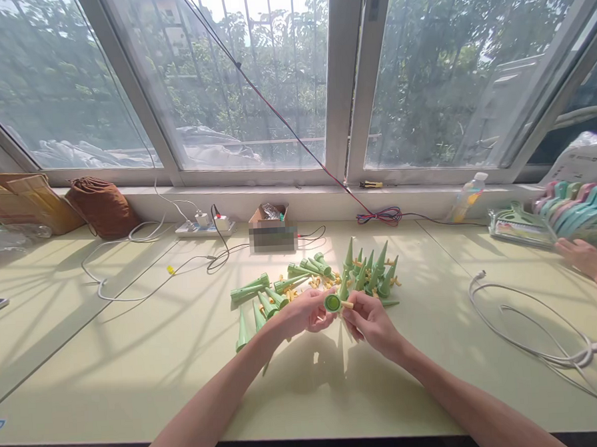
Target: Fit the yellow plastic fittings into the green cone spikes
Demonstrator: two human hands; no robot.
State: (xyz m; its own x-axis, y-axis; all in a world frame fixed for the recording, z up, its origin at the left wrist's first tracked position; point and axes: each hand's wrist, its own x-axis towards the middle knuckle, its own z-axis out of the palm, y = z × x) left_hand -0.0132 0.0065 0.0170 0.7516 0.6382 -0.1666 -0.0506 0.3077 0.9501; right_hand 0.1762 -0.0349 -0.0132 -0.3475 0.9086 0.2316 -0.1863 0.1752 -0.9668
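Note:
My left hand (308, 312) is closed around a green cone-shaped plastic spike (333, 302), its round open end facing me. My right hand (368, 320) pinches a small yellow peg (347, 304) against the side of that spike. Both hands hover just above the pale table (136, 365), near its middle. Right behind them lies a pile of green spikes (282, 284) on their sides, with small yellow pegs (292, 294) scattered among them. A cluster of upright green spikes (373, 269) stands to the right of the pile.
A small cardboard box (271, 228), a power strip (203, 226) with cables and a brown bag (102, 206) sit along the window sill. A white cable (529, 331) loops on the right. Another person's hand (583, 256) rests by pastel hangers (573, 210) at far right.

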